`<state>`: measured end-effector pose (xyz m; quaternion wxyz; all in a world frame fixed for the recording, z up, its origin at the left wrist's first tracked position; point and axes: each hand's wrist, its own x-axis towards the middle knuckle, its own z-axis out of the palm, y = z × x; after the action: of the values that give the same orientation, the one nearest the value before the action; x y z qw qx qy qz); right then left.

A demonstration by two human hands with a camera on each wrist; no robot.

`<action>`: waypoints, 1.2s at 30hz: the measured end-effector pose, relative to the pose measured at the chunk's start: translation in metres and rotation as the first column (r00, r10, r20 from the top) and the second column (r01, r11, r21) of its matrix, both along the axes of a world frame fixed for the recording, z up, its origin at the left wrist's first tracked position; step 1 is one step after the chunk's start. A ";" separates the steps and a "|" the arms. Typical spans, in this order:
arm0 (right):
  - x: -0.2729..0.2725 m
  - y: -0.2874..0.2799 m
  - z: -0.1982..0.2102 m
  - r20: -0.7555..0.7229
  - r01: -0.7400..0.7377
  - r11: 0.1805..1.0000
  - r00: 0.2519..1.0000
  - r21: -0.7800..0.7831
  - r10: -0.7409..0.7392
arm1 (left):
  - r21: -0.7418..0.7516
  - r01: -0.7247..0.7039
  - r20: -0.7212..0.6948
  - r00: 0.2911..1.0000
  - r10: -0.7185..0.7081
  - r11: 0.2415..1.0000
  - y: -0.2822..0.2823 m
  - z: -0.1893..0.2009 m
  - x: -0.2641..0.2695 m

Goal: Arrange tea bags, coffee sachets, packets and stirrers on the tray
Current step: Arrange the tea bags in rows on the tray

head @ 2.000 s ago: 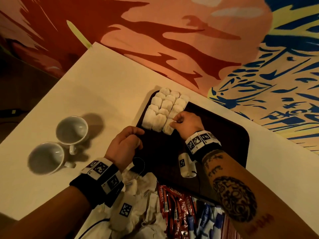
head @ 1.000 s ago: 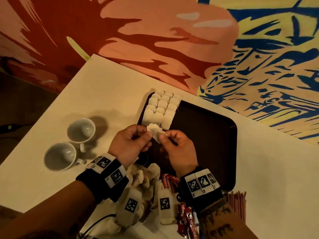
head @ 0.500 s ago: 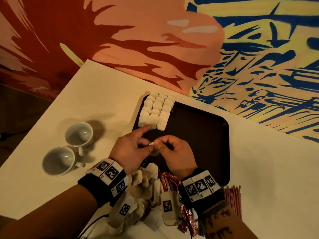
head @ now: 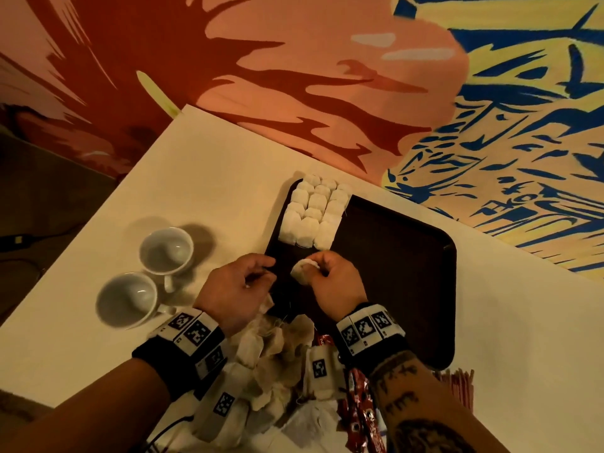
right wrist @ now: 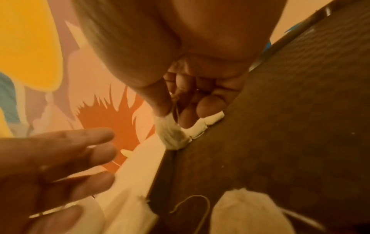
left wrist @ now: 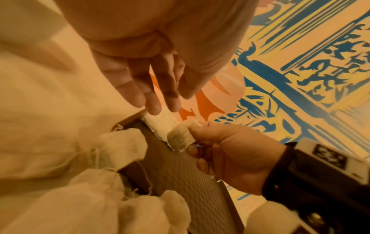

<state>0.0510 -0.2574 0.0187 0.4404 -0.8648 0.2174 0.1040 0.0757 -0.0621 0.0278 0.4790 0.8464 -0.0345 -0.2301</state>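
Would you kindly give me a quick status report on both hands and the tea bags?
Right hand pinching one tea bag over the tray. Left hand open beside it, holding nothing. Rows of tea bags at tray's far-left corner. Nothing blocking.

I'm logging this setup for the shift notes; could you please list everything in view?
Tray: one, dark brown, on the table.
Arranged tea bags: white block in three columns, tray's far left corner.
Held tea bag: one, white, above the tray.
Loose tea bags: pile, off-white, near edge.
Sachets: several, red, near edge.
Stirrers: bundle, reddish, right of sachets.
Cups: two, white, left of tray.
Table: one, cream.
Left hand: open.
Right hand: pinches held tea bag.
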 end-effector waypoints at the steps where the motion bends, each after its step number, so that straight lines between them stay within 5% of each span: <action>1: 0.007 0.001 -0.007 -0.055 -0.061 0.997 0.997 -0.040 0.059 | 0.018 -0.005 -0.006 1.000 0.005 1.000 0.006 -0.004 -0.001; 4: 0.029 0.007 -0.018 -0.186 -0.251 0.963 0.955 -0.099 0.230 | 0.084 0.006 -0.032 0.999 -0.003 0.996 0.020 -0.010 -0.005; 10: 0.079 0.005 -0.026 -0.178 -0.324 0.915 0.942 -0.241 0.286 | 0.168 0.024 -0.084 0.996 -0.010 0.985 0.034 -0.015 -0.015; 30: 0.109 -0.007 -0.039 -0.194 -0.194 0.950 0.970 -0.244 0.148 | 0.279 0.127 -0.075 0.991 -0.110 0.952 0.012 -0.035 -0.013; 36: 0.088 -0.009 -0.015 -0.075 -0.017 0.990 0.997 -0.142 0.006 | 0.329 0.117 -0.163 0.984 -0.066 0.937 0.010 -0.037 -0.012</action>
<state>0.1390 -0.2661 0.0032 0.3685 -0.8909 0.2354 0.1228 0.0637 -0.0519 -0.0092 0.3170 0.8937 0.0020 -0.3175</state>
